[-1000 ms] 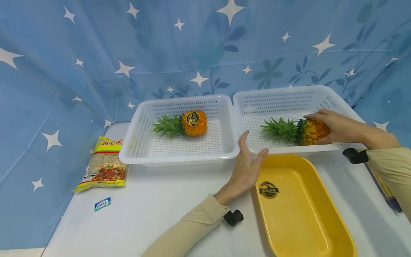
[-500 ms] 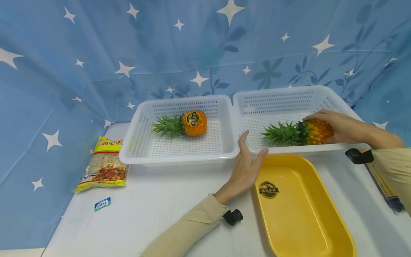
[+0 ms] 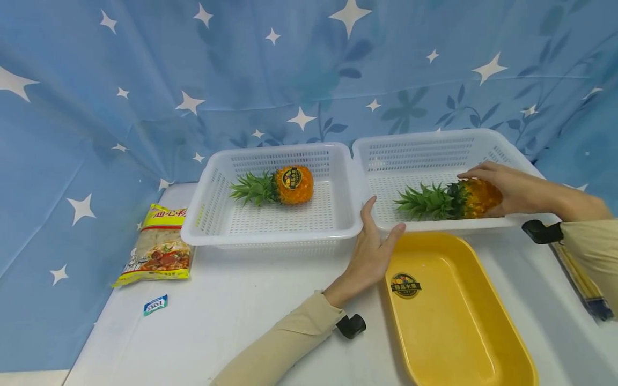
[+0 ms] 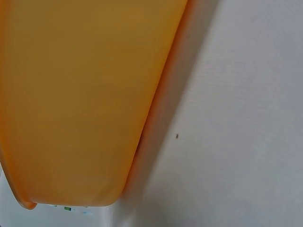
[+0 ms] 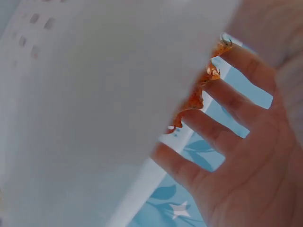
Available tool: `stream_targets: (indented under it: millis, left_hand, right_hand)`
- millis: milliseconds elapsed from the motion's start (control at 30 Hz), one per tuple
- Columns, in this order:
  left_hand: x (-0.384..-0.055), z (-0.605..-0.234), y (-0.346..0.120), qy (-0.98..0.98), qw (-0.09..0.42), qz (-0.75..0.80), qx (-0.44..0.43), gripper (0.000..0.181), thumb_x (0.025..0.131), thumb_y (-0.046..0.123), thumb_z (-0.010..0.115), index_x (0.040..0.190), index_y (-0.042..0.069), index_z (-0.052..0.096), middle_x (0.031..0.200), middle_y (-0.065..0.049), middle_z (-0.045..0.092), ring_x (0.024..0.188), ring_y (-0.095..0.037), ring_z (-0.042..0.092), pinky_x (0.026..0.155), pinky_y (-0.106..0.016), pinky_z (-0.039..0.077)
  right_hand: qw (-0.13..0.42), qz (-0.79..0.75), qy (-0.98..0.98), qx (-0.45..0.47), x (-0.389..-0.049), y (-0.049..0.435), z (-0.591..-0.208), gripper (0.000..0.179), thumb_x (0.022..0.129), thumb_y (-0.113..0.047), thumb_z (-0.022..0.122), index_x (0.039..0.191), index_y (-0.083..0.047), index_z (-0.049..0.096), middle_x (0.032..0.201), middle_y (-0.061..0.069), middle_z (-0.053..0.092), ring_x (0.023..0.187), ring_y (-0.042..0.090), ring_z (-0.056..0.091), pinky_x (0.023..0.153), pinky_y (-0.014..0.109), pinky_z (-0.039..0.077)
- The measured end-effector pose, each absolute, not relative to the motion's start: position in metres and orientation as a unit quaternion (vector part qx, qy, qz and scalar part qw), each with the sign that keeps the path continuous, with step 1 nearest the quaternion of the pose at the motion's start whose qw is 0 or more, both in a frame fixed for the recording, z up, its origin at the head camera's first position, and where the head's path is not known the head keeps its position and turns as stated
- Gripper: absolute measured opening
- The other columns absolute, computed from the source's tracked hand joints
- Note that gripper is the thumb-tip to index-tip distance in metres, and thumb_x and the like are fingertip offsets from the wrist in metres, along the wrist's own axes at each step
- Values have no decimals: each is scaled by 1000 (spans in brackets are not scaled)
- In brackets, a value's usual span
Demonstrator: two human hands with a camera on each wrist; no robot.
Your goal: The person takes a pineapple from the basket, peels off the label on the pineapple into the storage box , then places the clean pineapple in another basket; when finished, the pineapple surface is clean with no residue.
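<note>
Blue star-print curtain (image 3: 227,75) all across the back, white table (image 3: 232,316) below, and on it two slotted white baskets end to end: the left basket (image 3: 270,236) and the right basket (image 3: 434,226), with a yellow tray (image 3: 449,321) lengthwise on the near side. Each basket has its fruit! The left pineapple (image 3: 293,187) lies on its side, nobody touching it; the right pineapple (image 3: 475,197) lies crown-left in its basket, and here's the right hand (image 3: 519,187), cupped round the base end, thumb near side, fingers over the far side. How firm is that hold? Can't tell. The left hand (image 3: 370,252) holds nothing, fingers spread at the baskets' meeting corner. Looks like positioning the right pineapple is the step in hand; next would call for easing those fingers off without rolling it, and clearing the rim.
</note>
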State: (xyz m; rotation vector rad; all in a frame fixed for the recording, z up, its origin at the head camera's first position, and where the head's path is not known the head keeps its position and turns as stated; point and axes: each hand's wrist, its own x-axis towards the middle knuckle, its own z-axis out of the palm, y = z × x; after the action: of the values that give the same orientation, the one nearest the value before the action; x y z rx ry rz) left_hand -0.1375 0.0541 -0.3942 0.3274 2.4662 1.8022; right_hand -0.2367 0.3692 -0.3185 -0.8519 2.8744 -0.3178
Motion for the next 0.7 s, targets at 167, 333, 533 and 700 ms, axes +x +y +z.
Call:
stream_targets:
  millis: [167,333,533,700]
  left_hand:
    - [-134,-392,56,798,39,590,114,79,108,54,49,166,29,3,160,-29,38,146,-39,44,119,-53,36]
    - [-133,-393,56,796,37,594,109,79,108,53,49,167,29,3,164,-28,34,148,-39,40,120,-54,35]
    - [-130,-392,52,789,42,604,107,74,109,49,48,166,33,4,164,-24,35,150,-34,38,122,-53,31]
    - [-114,-381,39,782,91,609,90,71,110,48,46,167,36,5,166,-18,31,148,-30,41,118,-54,37]
  right_hand:
    - [41,-113,952,-281,-227,368,-308,96,66,-5,99,148,3,49,144,29,44,123,48,48,91,70,49]
    - [24,-134,944,-300,-216,350,-290,89,73,-5,95,149,-1,49,147,25,44,130,48,43,95,72,45]
    - [-2,-127,930,-344,-201,311,-271,79,78,-7,93,147,-4,54,145,21,50,131,45,47,100,69,43]
    - [-63,-108,898,-421,-192,279,-264,76,75,-7,95,142,-6,59,137,17,58,123,40,57,97,64,50]
